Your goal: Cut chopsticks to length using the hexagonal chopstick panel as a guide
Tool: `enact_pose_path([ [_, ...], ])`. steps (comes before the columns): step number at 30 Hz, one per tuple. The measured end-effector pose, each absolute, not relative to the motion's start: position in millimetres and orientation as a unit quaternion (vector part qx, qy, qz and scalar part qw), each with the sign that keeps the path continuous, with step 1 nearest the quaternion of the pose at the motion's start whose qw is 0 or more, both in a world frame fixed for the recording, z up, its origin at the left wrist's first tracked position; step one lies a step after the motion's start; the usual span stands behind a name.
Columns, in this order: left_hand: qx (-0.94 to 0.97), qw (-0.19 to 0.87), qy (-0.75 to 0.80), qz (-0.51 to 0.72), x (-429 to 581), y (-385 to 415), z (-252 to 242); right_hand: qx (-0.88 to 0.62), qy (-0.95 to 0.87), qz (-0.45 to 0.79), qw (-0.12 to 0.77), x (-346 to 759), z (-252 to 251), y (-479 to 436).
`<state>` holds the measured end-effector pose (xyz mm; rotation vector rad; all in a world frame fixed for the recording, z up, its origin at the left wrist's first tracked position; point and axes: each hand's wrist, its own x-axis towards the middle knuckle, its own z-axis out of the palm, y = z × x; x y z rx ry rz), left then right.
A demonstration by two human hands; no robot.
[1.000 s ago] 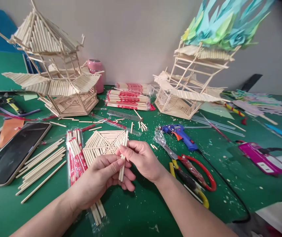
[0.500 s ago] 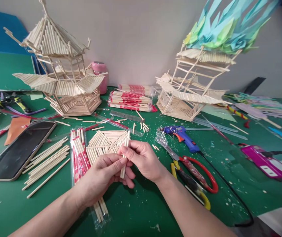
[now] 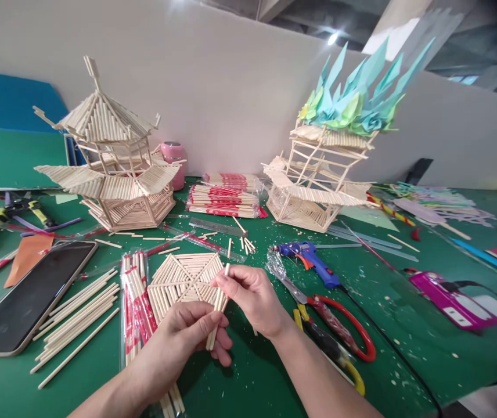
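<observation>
Both hands grasp sticks (image 3: pixel 217 307), long axis near upright, tilted right: left hand (image 3: pixel 183 339) at lower end, right hand (image 3: pixel 248 293) pinching top. Hexagon panel (image 3: pixel 185 278) just behind.

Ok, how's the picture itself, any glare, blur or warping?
Head view: soft, even light; a ceiling lamp flares small at top; the phone has a dull sheen on its screen; the left hand, right hand and their sticks are sharp; the right edge by the pink case looks stretched; the top-right corner darkens.
</observation>
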<state>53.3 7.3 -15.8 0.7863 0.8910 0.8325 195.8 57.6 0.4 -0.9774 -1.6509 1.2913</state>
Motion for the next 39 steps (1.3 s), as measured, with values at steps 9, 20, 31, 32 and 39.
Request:
enact_pose_path([
  [9, 0.266, 0.781, 0.366, 0.432, 56.6, 7.4, -5.0, -0.381, -0.681, 0.509, 0.365, 188.0, 1.2, 47.5],
  [20, 0.309, 0.743, 0.408, 0.432, 56.8, 7.4, -5.2, -0.340, -0.611, 0.624, 0.350, 186.3, -2.0, 46.3],
  [31, 0.279, 0.757, 0.397, 0.437, 58.3, 6.0, -4.5, -0.370, -0.674, 0.526, 0.364, 185.6, -4.7, 47.2],
  [32, 0.285, 0.757, 0.393, 0.437, 57.8, 6.1, -5.1, -0.371, -0.683, 0.510, 0.368, 184.9, -5.1, 47.5],
  [39, 0.270, 0.757, 0.402, 0.438, 51.1, 7.6, -9.0, -0.447, -0.657, 0.435, 0.423, 219.5, 17.5, 52.7],
])
